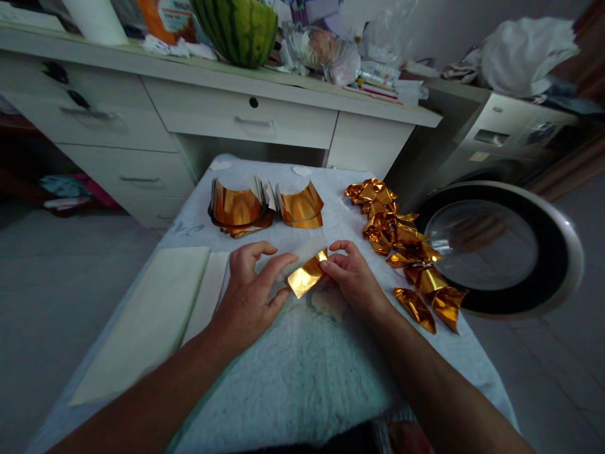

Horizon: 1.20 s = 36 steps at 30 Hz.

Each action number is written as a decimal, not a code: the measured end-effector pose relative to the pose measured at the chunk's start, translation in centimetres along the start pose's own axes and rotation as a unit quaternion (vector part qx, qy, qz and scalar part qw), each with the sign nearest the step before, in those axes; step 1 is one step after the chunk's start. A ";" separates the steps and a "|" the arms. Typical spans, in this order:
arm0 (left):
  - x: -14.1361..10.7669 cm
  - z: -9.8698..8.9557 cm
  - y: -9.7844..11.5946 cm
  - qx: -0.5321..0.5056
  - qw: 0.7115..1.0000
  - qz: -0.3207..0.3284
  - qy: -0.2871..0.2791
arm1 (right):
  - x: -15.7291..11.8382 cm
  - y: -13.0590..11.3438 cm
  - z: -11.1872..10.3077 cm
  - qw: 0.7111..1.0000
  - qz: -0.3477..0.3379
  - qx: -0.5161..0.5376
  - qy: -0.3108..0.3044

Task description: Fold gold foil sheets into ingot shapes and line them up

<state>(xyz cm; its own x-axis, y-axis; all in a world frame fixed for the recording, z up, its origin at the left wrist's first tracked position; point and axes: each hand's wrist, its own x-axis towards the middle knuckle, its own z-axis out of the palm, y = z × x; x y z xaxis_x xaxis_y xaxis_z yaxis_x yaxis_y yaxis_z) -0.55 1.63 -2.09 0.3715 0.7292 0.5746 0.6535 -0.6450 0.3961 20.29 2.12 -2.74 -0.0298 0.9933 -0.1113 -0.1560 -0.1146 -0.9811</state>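
A folded strip of gold foil paper (306,275) is held low over the middle of the cloth-covered table, with a pale sheet (307,247) just behind it. My left hand (253,287) curls around the strip's left end, thumb and index finger at its edges. On the right end, my right hand (352,274) pinches it between thumb and fingers. Beyond my hands stand two curved stacks of gold foil sheets, a left stack (239,207) and a right stack (302,205). Several folded gold foil pieces (401,236) lie in a row along the table's right side.
White paper sheets (146,315) lie at the table's left. The blue patterned tablecloth (283,391) covers the table. A washing machine's open round door (491,246) borders the right edge. Behind, a white counter with drawers (250,120) carries a cut watermelon (239,31) and clutter.
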 end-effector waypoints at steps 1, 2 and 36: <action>0.0 0.0 0.0 0.008 1.000 0.016 0.002 | 0.0 0.0 0.0 1.000 0.004 -0.003 -0.005; 0.0 -0.1 -0.1 0.011 0.999 0.034 0.002 | 0.0 0.0 0.0 1.000 0.007 -0.008 -0.010; -0.5 0.2 -0.1 -0.052 0.967 0.114 -0.224 | -1.6 -1.3 0.5 0.820 -0.224 -0.487 -0.199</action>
<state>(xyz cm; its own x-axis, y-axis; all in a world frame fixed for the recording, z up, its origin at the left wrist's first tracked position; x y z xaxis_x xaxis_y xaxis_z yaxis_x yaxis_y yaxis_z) -0.67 1.37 -2.54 0.7612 0.5766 0.2968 0.4604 -0.8028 0.3788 20.05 0.69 -1.18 -0.5361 0.8278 0.1654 0.6176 0.5182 -0.5916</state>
